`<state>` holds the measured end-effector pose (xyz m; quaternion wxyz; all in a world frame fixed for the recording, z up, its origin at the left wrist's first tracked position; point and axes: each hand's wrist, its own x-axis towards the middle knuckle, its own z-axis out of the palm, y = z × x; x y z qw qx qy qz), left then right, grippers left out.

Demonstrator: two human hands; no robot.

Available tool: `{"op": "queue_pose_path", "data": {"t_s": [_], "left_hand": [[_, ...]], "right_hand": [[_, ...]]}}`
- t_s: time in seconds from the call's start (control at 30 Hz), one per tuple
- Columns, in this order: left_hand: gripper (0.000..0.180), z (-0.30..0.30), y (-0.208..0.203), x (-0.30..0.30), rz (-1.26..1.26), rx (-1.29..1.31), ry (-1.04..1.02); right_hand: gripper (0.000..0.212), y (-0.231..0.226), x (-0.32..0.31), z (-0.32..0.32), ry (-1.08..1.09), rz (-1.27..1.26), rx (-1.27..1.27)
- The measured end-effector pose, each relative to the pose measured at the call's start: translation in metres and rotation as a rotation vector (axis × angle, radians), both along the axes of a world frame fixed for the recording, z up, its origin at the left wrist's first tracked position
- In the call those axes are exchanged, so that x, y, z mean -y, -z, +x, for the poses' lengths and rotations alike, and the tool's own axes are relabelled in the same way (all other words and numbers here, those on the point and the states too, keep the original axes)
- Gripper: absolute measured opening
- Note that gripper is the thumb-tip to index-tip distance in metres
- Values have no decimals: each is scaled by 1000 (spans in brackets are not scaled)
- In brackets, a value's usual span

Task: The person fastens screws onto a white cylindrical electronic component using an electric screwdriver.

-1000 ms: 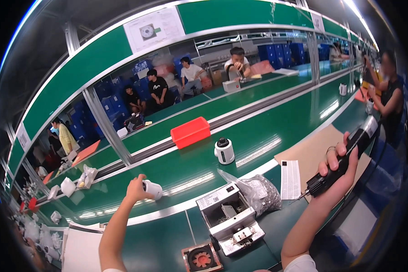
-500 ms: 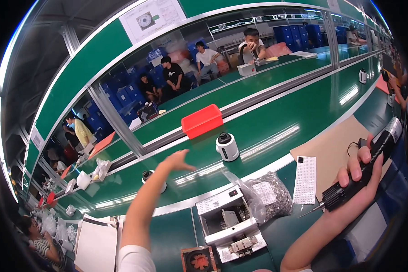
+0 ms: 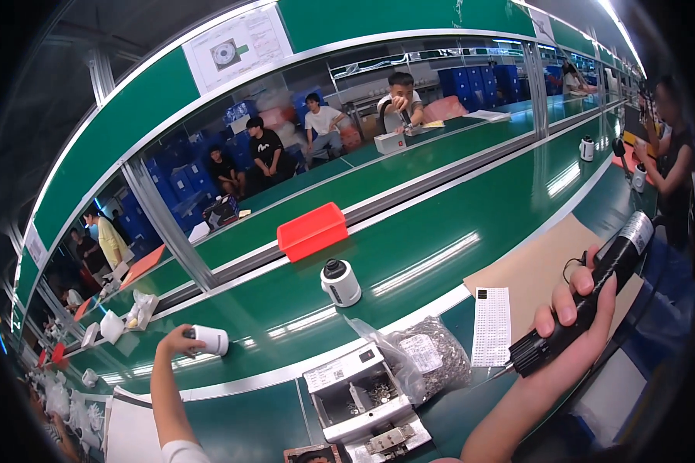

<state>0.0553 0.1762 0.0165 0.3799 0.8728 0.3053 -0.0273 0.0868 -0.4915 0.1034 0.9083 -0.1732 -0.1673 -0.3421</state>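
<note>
My left hand [image 3: 179, 341] is closed round the dark top end of a white cylindrical housing [image 3: 211, 341], tipped on its side over the green conveyor belt [image 3: 417, 262]. Whether the housing touches the belt I cannot tell. In my right hand [image 3: 575, 309] is a black electric screwdriver [image 3: 614, 266], its thin bit pointing left above the bench. Another white housing with a black top [image 3: 340, 282] stands upright on the belt. Below it on the bench is a white screw feeder [image 3: 359, 397] with small screws in its open tray, beside a clear bag of screws [image 3: 434, 355].
A red bin [image 3: 313, 231] rests at the belt's far edge. Brown cardboard [image 3: 537, 266] and a printed sheet [image 3: 491, 328] lie near my right hand. Stacked papers [image 3: 127, 428] are at lower left. A co-worker [image 3: 664, 154] stands at right; several people sit beyond the belt.
My left hand has reached further left, taken hold of the upright white housing and tipped it over. The right hand still holds the screwdriver. The whole view has shifted.
</note>
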Motion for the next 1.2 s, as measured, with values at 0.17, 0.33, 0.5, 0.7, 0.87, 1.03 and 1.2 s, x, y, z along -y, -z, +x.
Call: {"op": "queue_pose_path", "data": {"t_s": [0.17,0.33,0.5,0.7,0.87,1.03,1.2], "left_hand": [[61,-62,53,-38,-255,240,-328],[71,-83,65,-56,-289,142,-390],[66,-83,57,-49,-12,271,-265],[84,-57,71,-30,496,342,-287],[86,22,39,68,903,457,464],[127,135,80,188,48,423,351],[100,195,131,243,-90,889,112]], "right_hand": [[40,0,0,2,23,-10,-16],[41,2,-2,-4,91,-39,18],[41,3,1,-9,89,-49,59],[40,3,1,-10,31,-38,47],[39,-4,1,-13,21,-31,83],[38,0,7,-11,-3,-22,107],[39,-3,5,-16,-21,31,73]]}}
